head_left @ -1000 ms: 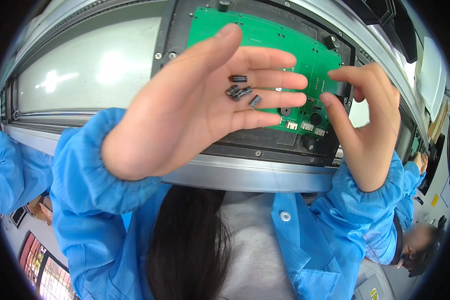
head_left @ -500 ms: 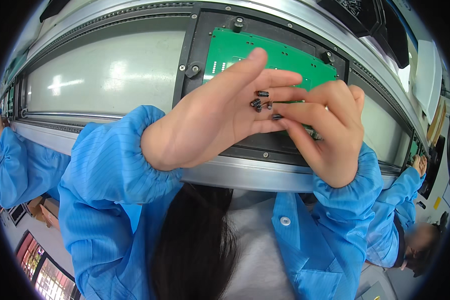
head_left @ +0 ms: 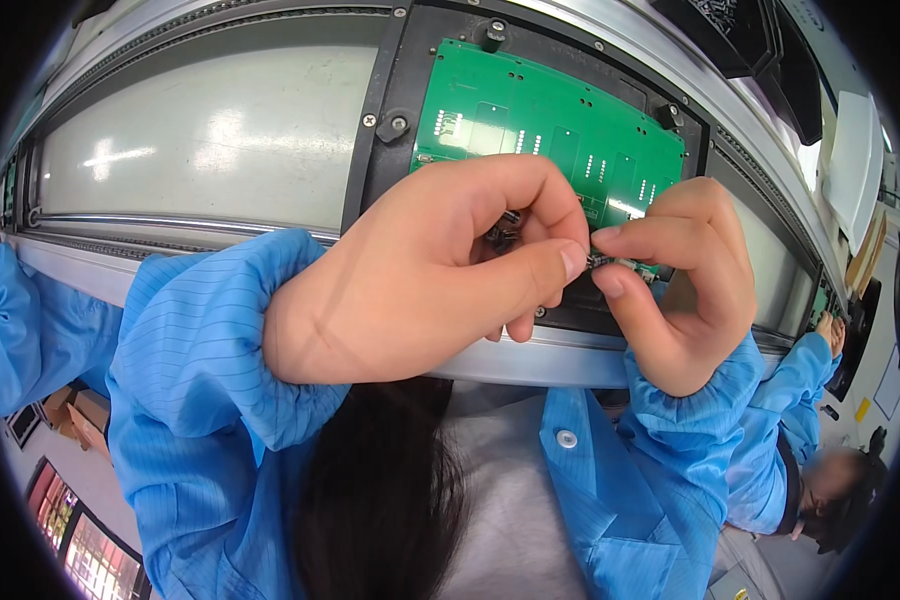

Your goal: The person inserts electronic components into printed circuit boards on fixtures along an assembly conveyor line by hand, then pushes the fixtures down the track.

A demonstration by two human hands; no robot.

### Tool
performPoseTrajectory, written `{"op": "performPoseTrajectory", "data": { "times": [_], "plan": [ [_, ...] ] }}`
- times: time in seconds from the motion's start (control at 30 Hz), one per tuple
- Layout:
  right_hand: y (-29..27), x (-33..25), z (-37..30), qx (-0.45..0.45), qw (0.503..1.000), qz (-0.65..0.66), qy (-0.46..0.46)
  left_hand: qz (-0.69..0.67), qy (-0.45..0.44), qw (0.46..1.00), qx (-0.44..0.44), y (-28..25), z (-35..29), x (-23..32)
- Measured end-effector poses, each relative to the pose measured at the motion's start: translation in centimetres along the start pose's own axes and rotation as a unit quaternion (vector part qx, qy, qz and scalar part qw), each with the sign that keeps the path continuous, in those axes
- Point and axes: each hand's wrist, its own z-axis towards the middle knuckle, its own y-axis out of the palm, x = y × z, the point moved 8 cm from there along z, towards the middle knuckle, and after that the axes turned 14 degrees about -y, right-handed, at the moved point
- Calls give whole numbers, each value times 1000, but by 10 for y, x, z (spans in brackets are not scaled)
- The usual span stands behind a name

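— Black, those small cylindrical parts (head_left: 505,228): where are they now?
— Cupped in the left hand (head_left: 440,275), which has curled shut around them; a second ago it lay open and flat.
— And the right hand (head_left: 685,280)?
— It has come across, and its thumb and forefinger pinch one small dark part (head_left: 602,262) against the left fingertips.
— So one part is singled out?
— I judge so. Both hands hover just before the green rectangular circuit board (head_left: 550,130) in its black metal frame (head_left: 380,130).
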Motion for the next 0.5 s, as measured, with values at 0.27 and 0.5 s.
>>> {"op": "performPoseTrajectory", "data": {
  "times": [0.27, 0.5],
  "plan": [
    [-2, 16, 1, -62, 989, -124, 42, -12, 45, 995, 85, -14, -4, 16],
    [4, 32, -4, -142, 961, -225, 78, -36, 57, 989, 129, -26, 1, 20]
  ]
}}
